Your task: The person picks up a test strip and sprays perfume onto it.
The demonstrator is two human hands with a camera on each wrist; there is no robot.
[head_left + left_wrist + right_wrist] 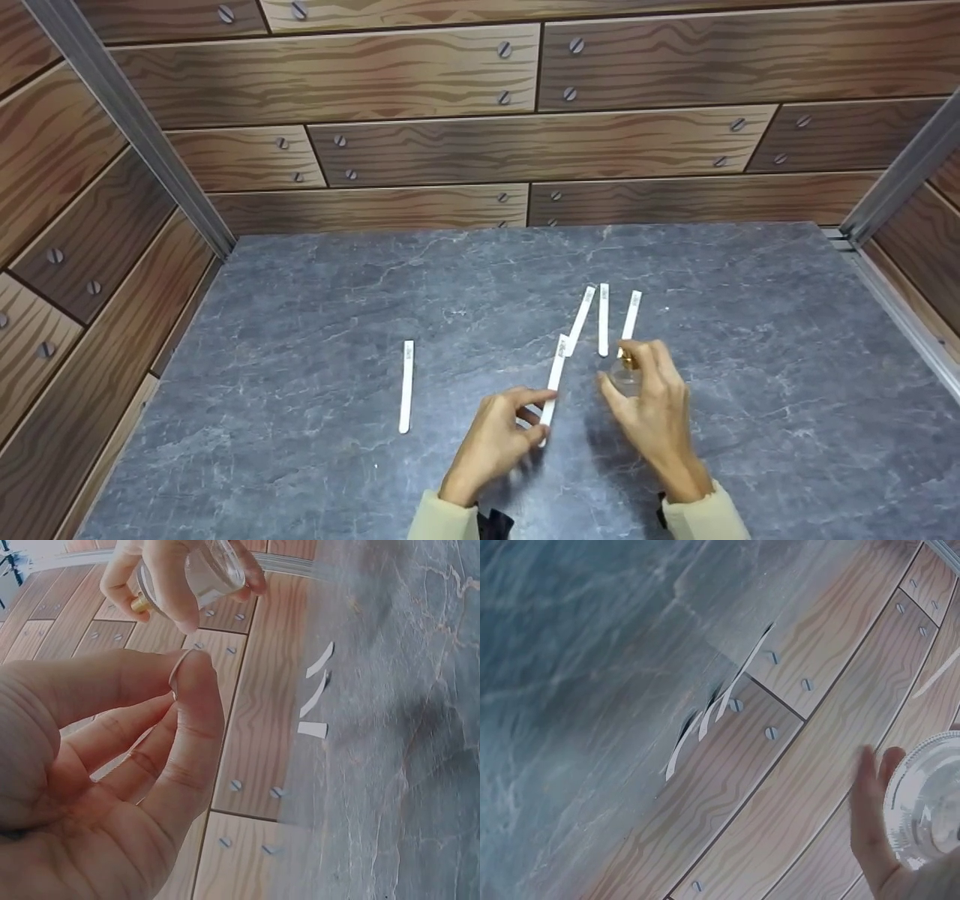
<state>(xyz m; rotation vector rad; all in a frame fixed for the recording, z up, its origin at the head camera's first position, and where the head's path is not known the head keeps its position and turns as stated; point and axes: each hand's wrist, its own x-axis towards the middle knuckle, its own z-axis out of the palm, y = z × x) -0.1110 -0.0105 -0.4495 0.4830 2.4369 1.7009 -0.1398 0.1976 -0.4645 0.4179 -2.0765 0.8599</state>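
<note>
My left hand (495, 433) pinches a white perfume test strip (555, 373) near its lower end, between thumb and fingers. The strip's printed far end overlaps another strip (581, 319) in the head view. From the left wrist, the held strip (175, 676) shows only as a thin edge at the fingertips. A clear glass perfume bottle (621, 379) with a gold-coloured neck is gripped by my right hand (658, 401), just right of the held strip. In the right wrist view the ridged round glass (922, 799) is partly cut off by the frame.
Two more strips (604, 321) (632, 313) lie beyond the right hand on the grey marbled table (300, 300). A separate strip (406, 386) lies to the left. Wood-patterned panels (420, 75) wall the back and sides, with metal rails (142, 135) at the corners.
</note>
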